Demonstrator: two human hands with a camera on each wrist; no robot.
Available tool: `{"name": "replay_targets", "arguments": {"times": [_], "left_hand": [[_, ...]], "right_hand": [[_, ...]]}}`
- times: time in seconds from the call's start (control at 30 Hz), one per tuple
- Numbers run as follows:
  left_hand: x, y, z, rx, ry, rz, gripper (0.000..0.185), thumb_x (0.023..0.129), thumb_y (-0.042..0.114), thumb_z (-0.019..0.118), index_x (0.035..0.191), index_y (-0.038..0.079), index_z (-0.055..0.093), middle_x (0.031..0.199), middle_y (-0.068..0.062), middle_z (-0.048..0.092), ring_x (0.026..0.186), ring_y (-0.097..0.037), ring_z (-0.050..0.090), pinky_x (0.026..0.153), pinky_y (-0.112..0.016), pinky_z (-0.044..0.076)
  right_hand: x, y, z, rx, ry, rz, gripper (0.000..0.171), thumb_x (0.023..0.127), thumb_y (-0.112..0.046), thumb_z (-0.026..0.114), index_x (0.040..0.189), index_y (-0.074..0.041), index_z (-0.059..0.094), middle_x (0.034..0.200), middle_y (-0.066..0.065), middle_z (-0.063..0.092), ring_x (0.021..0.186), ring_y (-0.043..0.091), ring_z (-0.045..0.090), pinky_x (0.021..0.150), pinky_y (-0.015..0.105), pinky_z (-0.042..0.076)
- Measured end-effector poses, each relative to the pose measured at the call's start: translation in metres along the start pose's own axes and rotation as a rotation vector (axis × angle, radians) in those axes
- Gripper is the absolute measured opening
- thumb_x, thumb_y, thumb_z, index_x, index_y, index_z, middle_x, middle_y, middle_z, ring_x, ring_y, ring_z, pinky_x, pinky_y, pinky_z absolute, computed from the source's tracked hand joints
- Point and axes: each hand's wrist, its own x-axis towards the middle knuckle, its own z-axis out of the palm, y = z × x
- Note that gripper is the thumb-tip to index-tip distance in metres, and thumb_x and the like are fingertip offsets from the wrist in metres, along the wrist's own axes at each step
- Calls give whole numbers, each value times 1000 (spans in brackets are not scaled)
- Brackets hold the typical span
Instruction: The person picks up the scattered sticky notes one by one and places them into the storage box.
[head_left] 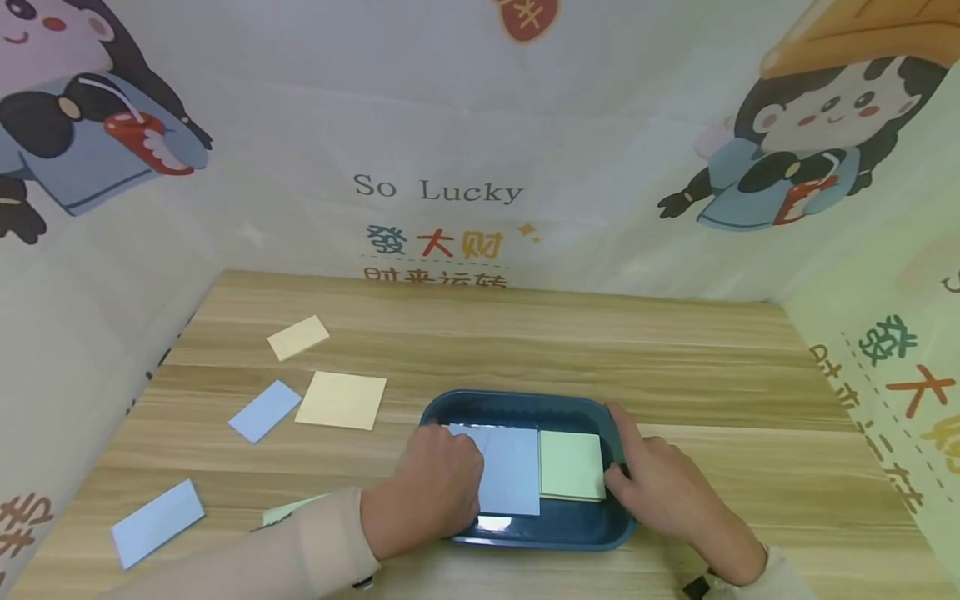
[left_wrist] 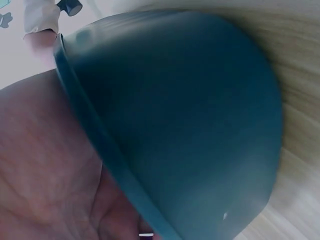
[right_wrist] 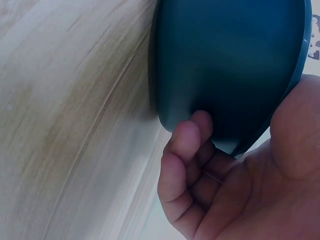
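Both my hands on the tray

My right hand (head_left: 667, 492) fingers (right_wrist: 187, 145) curl under the teal tray (head_left: 517, 404) rim, gripping it; left hand (head_left: 435, 492) presses the blue sheet (head_left: 510, 471) inside (green sheet (head_left: 572, 465) beside it), mid-worktop (head_left: 712, 375).

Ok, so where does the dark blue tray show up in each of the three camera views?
Head: the tray sits low and centre on the wooden table, between the left hand and right hand.
Left wrist: its outer wall fills most of the picture, rim running diagonally.
Right wrist: its corner fills the upper right, fingers curled beneath it.
Shared landmark: the wooden table.
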Motion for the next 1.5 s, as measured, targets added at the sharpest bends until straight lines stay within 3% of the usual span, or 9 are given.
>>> {"name": "replay_targets", "arguments": {"times": [0.27,0.6,0.83,0.93,1.03,1.17,1.33,1.5], "left_hand": [[-2,-1,0,11,21,-3,47,91,38,77,57,14,56,54,2,47,51,-14,45,47,-30,41],[-4,-2,0,7,-4,-36,48,93,38,76,56,15,55,53,3,45,50,-13,43,47,-29,40],[-11,-9,-2,-79,22,-49,52,94,46,79,58,15,57,55,3,49,52,-14,47,46,-30,45],[-17,-15,-1,-152,84,-34,48,96,48,80,71,9,66,63,-2,58,58,-18,57,49,-33,51],[-27,-25,0,-202,201,1,43,96,46,80,91,4,72,77,-7,65,69,-22,65,56,-37,57],[-43,-37,0,-239,333,26,39,95,41,81,106,4,72,93,-9,67,80,-24,65,65,-38,60],[-60,-52,3,-241,398,9,40,94,41,82,112,6,73,106,-8,71,89,-24,66,72,-37,61],[-73,-64,15,-239,455,5,42,89,42,87,109,7,74,104,-5,69,90,-23,64,71,-37,58]], "right_hand": [[2,-2,-1,7,-10,-1,77,97,-6,62,166,6,30,56,-9,43,44,5,39,42,25,34],[4,-5,-1,5,-19,4,78,96,-6,62,166,5,30,57,-8,44,44,5,40,43,26,35],[5,-6,-1,11,-30,16,79,96,-6,62,168,4,29,57,-8,44,44,6,40,43,26,35],[5,-7,-2,18,-32,26,80,96,-6,61,168,4,28,56,-8,44,44,6,39,42,25,34],[4,-8,-2,23,-35,33,80,96,-6,62,168,4,28,56,-8,44,43,7,39,42,26,34],[3,-8,-2,26,-39,35,80,96,-6,62,168,4,28,56,-7,44,43,7,40,42,26,35],[3,-8,-1,21,-32,30,80,96,-6,62,168,4,29,56,-8,44,43,6,40,42,25,35],[0,-6,-2,11,-32,46,79,97,-7,62,168,4,29,56,-7,44,43,7,41,42,26,35]]}}
